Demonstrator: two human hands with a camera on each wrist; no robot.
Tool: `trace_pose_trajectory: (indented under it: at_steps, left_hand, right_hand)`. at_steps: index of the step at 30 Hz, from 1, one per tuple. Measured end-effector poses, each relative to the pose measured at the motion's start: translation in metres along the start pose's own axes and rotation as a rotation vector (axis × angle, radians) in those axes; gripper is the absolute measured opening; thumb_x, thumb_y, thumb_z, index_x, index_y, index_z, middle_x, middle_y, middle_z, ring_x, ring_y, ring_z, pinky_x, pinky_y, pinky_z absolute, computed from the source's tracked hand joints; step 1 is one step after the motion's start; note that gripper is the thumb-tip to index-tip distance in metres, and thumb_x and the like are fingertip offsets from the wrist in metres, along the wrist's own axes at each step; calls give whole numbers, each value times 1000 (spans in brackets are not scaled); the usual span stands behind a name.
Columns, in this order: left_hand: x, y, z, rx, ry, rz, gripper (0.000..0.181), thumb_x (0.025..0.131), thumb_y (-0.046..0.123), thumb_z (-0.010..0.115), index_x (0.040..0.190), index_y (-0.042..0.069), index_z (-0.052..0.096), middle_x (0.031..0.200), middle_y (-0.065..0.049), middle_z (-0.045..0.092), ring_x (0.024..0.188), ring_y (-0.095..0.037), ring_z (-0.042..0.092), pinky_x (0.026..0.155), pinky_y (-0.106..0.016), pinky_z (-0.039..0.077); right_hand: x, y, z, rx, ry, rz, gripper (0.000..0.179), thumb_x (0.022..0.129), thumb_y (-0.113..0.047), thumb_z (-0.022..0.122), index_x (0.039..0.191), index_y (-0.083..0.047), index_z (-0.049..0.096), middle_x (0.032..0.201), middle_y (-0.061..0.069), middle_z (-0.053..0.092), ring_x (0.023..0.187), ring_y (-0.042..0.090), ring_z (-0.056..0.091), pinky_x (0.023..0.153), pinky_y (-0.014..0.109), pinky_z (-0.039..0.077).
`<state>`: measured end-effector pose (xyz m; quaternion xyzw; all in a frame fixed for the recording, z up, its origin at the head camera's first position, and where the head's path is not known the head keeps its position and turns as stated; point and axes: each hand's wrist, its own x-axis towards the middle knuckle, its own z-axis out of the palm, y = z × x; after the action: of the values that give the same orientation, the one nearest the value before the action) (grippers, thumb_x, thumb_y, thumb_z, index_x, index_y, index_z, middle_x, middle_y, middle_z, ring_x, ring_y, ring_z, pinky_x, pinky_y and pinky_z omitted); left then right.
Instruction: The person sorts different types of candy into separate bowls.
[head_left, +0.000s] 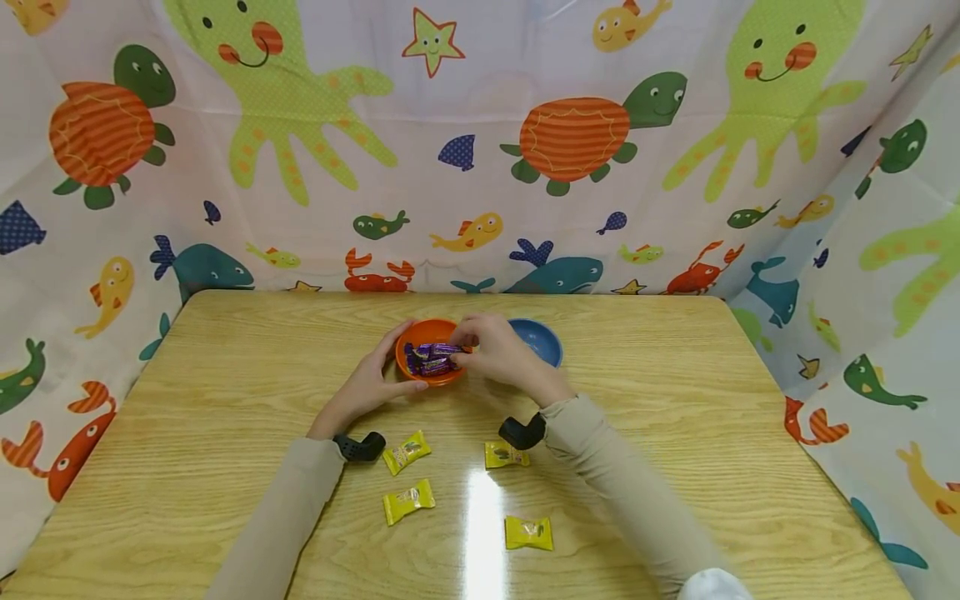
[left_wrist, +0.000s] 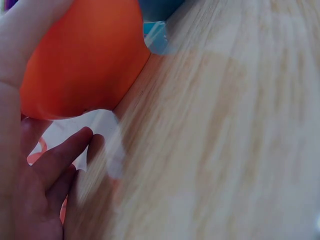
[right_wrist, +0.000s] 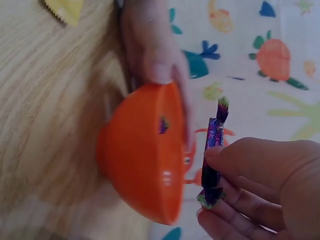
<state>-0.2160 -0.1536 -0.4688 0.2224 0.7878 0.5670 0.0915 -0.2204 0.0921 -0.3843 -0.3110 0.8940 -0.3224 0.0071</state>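
Observation:
My left hand (head_left: 372, 377) holds the side of an orange bowl (head_left: 431, 327), its thumb at the near side and its fingers round the far left. Several purple-wrapped candies (head_left: 429, 365) lie in that bowl. My right hand (head_left: 497, 350) is over the bowl's right edge. Between thumb and fingertips it pinches a twist-wrapped purple candy (right_wrist: 215, 132), plain to see above the rim in the right wrist view. Behind the right hand stands a blue bowl (head_left: 543, 340), partly covered by it. In the left wrist view, the orange bowl's outer wall (left_wrist: 95, 55) shows beside the left thumb.
Several yellow-wrapped candies lie on the wooden table nearer the body: two by the left forearm (head_left: 407, 452), others by the right, one of them (head_left: 528, 532) closest to the front. A curtain (head_left: 480, 83) printed with sea animals hangs behind the table and at both sides.

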Motion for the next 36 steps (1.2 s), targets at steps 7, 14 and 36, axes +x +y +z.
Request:
trace_pose_trajectory:
  at_steps: [7, 14, 36]
  left_hand:
    - [-1, 3, -2, -8, -7, -4, 97, 85, 23, 82, 159, 25, 20, 164, 0, 21, 150, -21, 17, 121, -49, 11]
    - [-2, 6, -2, -1, -9, -15, 97, 85, 23, 82, 159, 26, 20, 164, 0, 21, 150, -20, 17, 121, -47, 12]
    - [-2, 8, -1, 14, -3, 10, 95, 86, 22, 80, 159, 25, 20, 162, -3, 26, 148, -23, 22, 120, -52, 13]
  right_hand:
    - [20, 9, 21, -58, -59, -2, 11, 87, -6, 75, 97, -2, 76, 94, 7, 64, 85, 18, 58, 75, 27, 51]
    - [32, 8, 31, -235, -144, 18, 7, 87, -8, 76, 93, -6, 78, 94, 5, 67, 91, 19, 58, 84, 32, 51]
    - [36, -1, 34, -293, -222, 54, 3, 87, -5, 74, 88, -5, 77, 86, 3, 70, 84, 15, 59, 76, 28, 51]
